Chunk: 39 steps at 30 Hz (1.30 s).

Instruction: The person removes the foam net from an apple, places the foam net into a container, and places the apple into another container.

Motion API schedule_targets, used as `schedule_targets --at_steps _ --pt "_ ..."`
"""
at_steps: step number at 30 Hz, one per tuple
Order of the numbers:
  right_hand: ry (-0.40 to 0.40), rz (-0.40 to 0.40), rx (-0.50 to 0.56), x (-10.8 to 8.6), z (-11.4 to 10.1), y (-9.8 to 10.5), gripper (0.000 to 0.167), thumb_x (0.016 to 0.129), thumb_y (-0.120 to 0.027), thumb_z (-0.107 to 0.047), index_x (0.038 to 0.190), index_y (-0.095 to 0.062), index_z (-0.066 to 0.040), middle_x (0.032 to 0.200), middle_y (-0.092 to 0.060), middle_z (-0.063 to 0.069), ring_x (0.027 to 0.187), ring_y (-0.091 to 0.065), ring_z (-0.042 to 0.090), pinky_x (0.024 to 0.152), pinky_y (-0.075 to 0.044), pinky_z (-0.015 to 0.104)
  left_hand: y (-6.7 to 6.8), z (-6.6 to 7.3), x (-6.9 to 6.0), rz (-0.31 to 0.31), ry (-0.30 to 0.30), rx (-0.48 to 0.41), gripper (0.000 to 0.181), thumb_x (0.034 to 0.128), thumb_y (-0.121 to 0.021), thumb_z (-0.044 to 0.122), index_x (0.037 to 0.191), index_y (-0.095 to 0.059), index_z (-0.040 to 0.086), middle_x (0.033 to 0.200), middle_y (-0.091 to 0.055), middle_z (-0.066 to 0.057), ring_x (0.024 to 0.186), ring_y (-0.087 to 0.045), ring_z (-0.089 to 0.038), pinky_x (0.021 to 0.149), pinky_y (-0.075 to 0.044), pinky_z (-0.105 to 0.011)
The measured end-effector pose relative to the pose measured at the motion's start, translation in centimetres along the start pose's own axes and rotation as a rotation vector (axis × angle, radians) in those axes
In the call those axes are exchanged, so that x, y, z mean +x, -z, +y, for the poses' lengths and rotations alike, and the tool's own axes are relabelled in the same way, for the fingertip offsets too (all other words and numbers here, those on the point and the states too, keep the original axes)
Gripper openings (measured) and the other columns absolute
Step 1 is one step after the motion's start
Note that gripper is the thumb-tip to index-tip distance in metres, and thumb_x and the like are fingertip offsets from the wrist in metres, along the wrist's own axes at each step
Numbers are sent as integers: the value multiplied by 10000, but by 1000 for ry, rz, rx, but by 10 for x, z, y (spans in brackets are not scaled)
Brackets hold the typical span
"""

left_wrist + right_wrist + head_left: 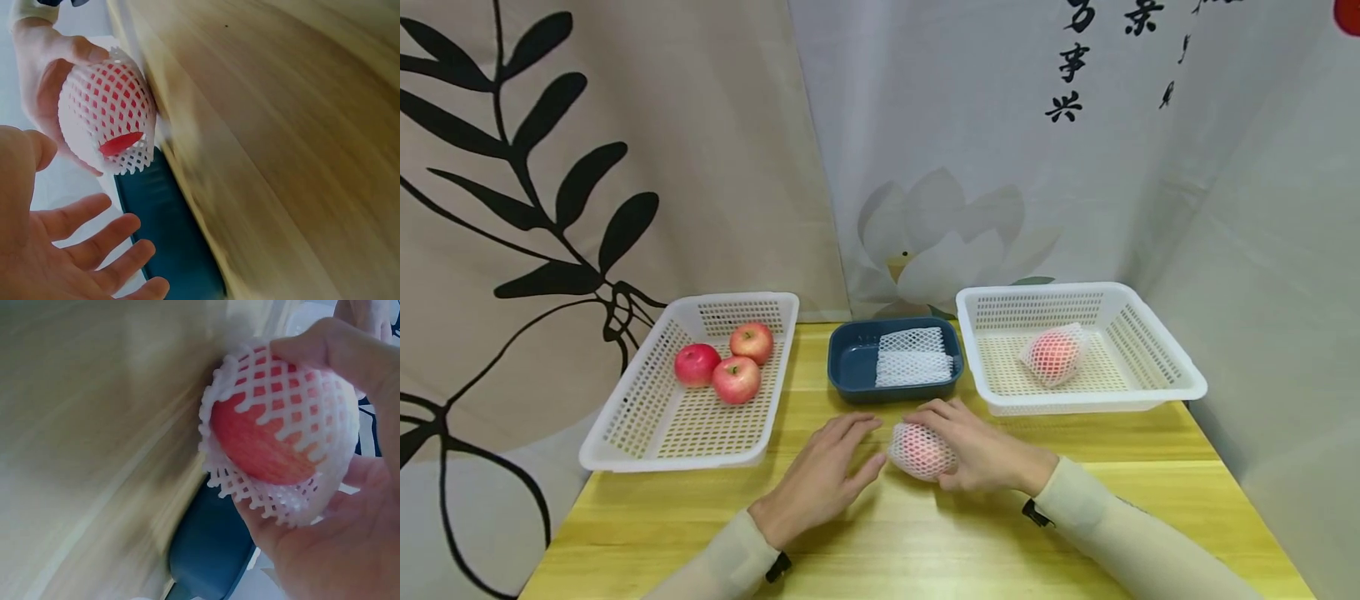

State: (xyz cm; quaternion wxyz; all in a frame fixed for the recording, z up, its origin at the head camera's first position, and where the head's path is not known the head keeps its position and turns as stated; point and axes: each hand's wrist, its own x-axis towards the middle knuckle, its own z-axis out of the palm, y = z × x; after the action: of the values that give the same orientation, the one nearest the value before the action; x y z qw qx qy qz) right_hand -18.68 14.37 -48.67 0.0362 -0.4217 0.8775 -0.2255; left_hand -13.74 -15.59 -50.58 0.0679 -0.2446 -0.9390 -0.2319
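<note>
Apple [265, 440] in a white foam net [922, 452], gripped in the right hand [981, 450], with thumb and fingers curled around one side. Held low over the middle of the tabletop [880, 554], between the blue tray [850, 354] and the near edge; hard to tell whether touching the wood. Red skin bare at the open end of the net in both wrist views. Left hand [823, 475] open, fingers apart and nearly straight, just left of the apple and not touching it.

At the middle of the far edge, the tray, with two flat white nets [913, 368] lying inside, one in front of the other, toward its right end. At the far left corner, a white basket [696, 429] with three bare red apples [737, 380] grouped together. At the far right corner, just beside the tray, another white basket [1120, 358] with one netted apple [1055, 356] near its middle. Behind the far edge, pale cloth [737, 167] printed with black leaves [587, 183] and a pale flower [962, 233].
</note>
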Motion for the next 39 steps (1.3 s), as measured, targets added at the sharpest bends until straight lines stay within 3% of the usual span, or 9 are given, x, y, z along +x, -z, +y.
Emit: schedule_targets --at_steps 12,18,25,31,39 --pt "35 -17 20 -7 4 -6 1060 799 -1024 -132 1723 -505 -110 1735 -560 60 1575 -560 326 1290 -560 581 -10 1 3 6 5 -37 434 1148 -761 364 1518 -752 138 1524 -767 -81 1428 -725 -310 1220 -601 -570" --pt "15 -6 33 -14 3 -7 1123 823 -1073 -250 1752 -458 -108 1764 -524 77 1606 -545 324 1299 -553 572 -13 2 4 24 -25 -42 376 1124 -801 319 1454 -789 140 1438 -805 -53 1341 -760 -277 1152 -639 -535" --pt "-47 53 53 -20 1 -11 1144 873 -1052 -399 1781 -417 -118 1717 -552 117 1514 -609 292 1238 -605 560 -18 2 7 44 -61 -36 314 1100 -835 277 1383 -821 142 1359 -833 -37 1258 -789 -239 1094 -675 -457" --pt "-61 94 66 -19 2 -16 1083 871 -1050 -393 1737 -469 -101 1622 -627 117 1402 -694 266 1165 -655 529 -22 1 10 66 -76 -21 285 1090 -845 215 1353 -829 106 1318 -843 -56 1218 -803 -246 1060 -689 -452" --pt "-74 114 77 -17 2 -20 1000 854 -1050 -324 1678 -532 -95 1554 -675 117 1336 -732 267 1113 -682 496 -24 1 12 41 -56 -13 288 1099 -826 188 1368 -822 83 1319 -839 -83 1217 -804 -262 1071 -690 -456"
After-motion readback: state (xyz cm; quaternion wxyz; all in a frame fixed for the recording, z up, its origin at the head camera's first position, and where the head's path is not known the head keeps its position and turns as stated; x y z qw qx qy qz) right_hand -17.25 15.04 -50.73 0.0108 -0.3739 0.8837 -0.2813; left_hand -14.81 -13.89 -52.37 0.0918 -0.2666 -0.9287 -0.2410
